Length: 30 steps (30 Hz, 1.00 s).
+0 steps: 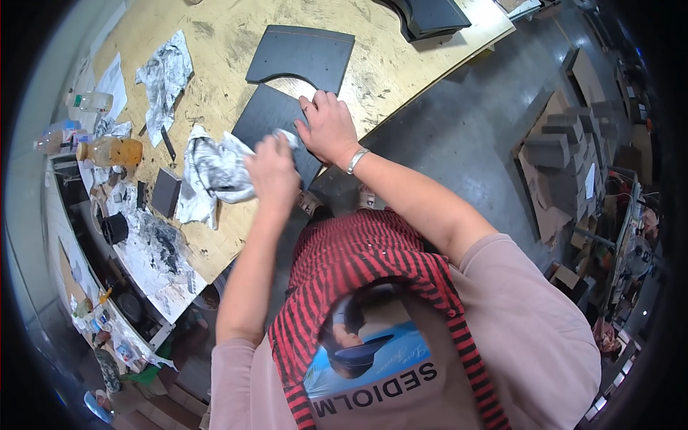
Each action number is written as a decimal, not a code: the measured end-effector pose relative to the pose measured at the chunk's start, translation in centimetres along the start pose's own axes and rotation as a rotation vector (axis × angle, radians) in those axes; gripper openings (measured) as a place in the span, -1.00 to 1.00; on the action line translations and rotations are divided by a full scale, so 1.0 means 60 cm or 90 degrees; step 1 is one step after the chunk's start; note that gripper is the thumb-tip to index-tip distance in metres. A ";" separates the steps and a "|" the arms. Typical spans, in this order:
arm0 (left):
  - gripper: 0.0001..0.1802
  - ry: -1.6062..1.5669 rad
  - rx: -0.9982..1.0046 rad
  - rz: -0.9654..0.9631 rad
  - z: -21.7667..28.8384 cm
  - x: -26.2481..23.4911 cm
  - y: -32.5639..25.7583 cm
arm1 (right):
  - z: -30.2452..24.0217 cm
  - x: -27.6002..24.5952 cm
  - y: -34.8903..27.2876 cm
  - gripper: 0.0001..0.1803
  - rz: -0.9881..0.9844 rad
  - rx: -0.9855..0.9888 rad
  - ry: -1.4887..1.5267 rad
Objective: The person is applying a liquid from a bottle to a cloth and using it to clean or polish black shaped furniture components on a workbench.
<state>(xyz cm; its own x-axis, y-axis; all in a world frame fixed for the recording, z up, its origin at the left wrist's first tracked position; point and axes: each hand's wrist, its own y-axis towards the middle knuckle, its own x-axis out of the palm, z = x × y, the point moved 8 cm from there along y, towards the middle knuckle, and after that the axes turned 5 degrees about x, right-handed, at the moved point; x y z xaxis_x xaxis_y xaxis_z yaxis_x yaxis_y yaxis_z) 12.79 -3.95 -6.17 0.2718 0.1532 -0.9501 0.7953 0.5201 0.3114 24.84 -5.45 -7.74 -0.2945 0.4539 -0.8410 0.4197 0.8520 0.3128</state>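
Note:
A dark panel (265, 113) with a wood-like grain lies at the table's near edge. My left hand (274, 172), smeared by motion, is closed around a white cloth (288, 137) over the panel's lower part. Spread fingers of my right hand (330, 130) rest on the panel's right side, the thumb apart from the others. Just beyond lies a second dark panel (304, 51) with a curved cutout facing me. To the left of my left hand, a crumpled, black-stained white rag (215, 168) is on the table; whether it joins the held cloth I cannot tell.
More dark curved panels (433, 16) are stacked at the table's (387, 72) far right. Leftward lie another stained rag (165, 72), a small dark block (167, 192), a bottle of orange liquid (111, 151) and a black cup (115, 228). Cardboard with grey blocks (566, 150) stands on the floor.

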 end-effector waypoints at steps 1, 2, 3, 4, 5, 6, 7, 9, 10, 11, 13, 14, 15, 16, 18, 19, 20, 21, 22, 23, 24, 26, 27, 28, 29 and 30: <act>-0.55 -0.010 0.010 -0.032 0.027 -0.001 -0.016 | 0.002 -0.003 -0.002 -0.56 0.003 0.000 0.003; -0.56 -0.025 -0.004 -0.037 0.020 -0.004 -0.023 | 0.003 -0.004 -0.002 -0.56 0.006 0.000 0.005; -0.56 -0.041 -0.018 -0.042 0.005 -0.005 -0.025 | 0.005 -0.002 0.000 -0.56 0.007 0.000 0.003; -0.58 0.008 -0.070 -0.020 -0.031 -0.017 -0.018 | 0.003 -0.002 0.001 -0.56 0.013 -0.002 0.005; -0.59 0.054 -0.123 0.001 -0.076 -0.024 -0.011 | 0.000 -0.002 -0.002 -0.56 0.017 -0.003 0.005; -0.60 0.071 -0.176 -0.014 -0.131 -0.020 -0.013 | -0.011 -0.003 -0.005 -0.56 0.013 -0.010 0.008; -0.62 0.086 -0.225 -0.025 -0.173 -0.021 -0.008 | -0.014 -0.010 -0.001 -0.56 0.024 -0.021 0.010; -0.62 0.097 -0.201 0.002 -0.172 -0.025 -0.030 | -0.019 -0.016 0.001 -0.56 0.036 -0.038 0.013; -0.63 0.044 -0.176 0.002 -0.147 -0.020 -0.038 | -0.006 -0.009 -0.001 -0.55 0.012 -0.014 0.004; -0.64 -0.006 -0.153 0.000 -0.128 -0.021 -0.047 | 0.001 -0.002 -0.002 -0.54 -0.013 0.009 -0.002; -0.64 -0.011 -0.183 0.016 -0.140 -0.027 -0.061 | -0.006 0.000 -0.004 -0.56 -0.009 0.005 -0.011; -0.65 -0.006 -0.259 0.035 -0.170 -0.026 -0.075 | -0.008 0.005 -0.001 -0.48 -0.036 0.019 -0.019; -0.65 -0.001 -0.335 0.053 -0.201 -0.024 -0.093 | -0.011 0.009 0.002 -0.40 -0.063 0.033 -0.027; -0.66 -0.057 -0.390 0.088 -0.234 -0.016 -0.111 | -0.025 0.004 0.007 -0.40 -0.066 0.025 -0.027; -0.67 -0.145 -0.436 0.124 -0.280 -0.012 -0.129 | -0.059 -0.002 0.004 -0.14 -0.121 0.034 -0.008; -0.67 -0.234 -0.476 0.159 -0.293 -0.012 -0.135 | -0.070 0.002 0.001 -0.14 -0.121 0.034 -0.011; -0.67 -0.278 -0.465 0.172 -0.292 -0.013 -0.135 | -0.084 0.006 -0.002 -0.03 -0.115 0.010 -0.035; -0.67 -0.280 -0.466 0.173 -0.290 -0.015 -0.137 | -0.094 0.009 -0.003 0.07 -0.108 -0.015 -0.058; -0.67 -0.296 -0.466 0.173 -0.286 -0.017 -0.139 | -0.092 0.017 -0.002 0.05 -0.134 -0.006 -0.040; -0.68 -0.313 -0.465 0.174 -0.284 -0.018 -0.141 | -0.093 0.018 0.000 0.05 -0.134 -0.008 -0.042; -0.69 -0.325 -0.457 0.201 -0.284 -0.019 -0.145 | -0.094 0.023 0.002 0.02 -0.154 -0.003 -0.042; -0.70 -0.376 -0.488 0.240 -0.288 -0.019 -0.157 | -0.097 0.025 0.006 -0.01 -0.172 -0.002 -0.045; -0.71 -0.425 -0.516 0.274 -0.292 -0.018 -0.167 | -0.098 0.026 0.005 -0.05 -0.183 0.007 -0.036; -0.71 -0.427 -0.516 0.279 -0.290 -0.026 -0.165 | -0.096 0.028 0.007 -0.08 -0.192 0.017 -0.028; -0.72 -0.450 -0.509 0.298 -0.288 -0.036 -0.162 | -0.095 0.030 0.008 -0.08 -0.189 0.013 -0.030; -0.72 -0.473 -0.503 0.316 -0.288 -0.044 -0.157 | -0.091 0.030 0.009 -0.11 -0.171 0.011 -0.035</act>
<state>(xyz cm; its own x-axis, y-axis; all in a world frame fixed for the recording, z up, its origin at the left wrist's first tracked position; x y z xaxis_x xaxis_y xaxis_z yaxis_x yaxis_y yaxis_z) -4.79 5.24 -6.93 0.9098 0.0944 -0.4042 0.0323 0.9547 0.2958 19.84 -2.74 -6.69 -0.3503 0.1965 -0.9158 0.3480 0.9351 0.0676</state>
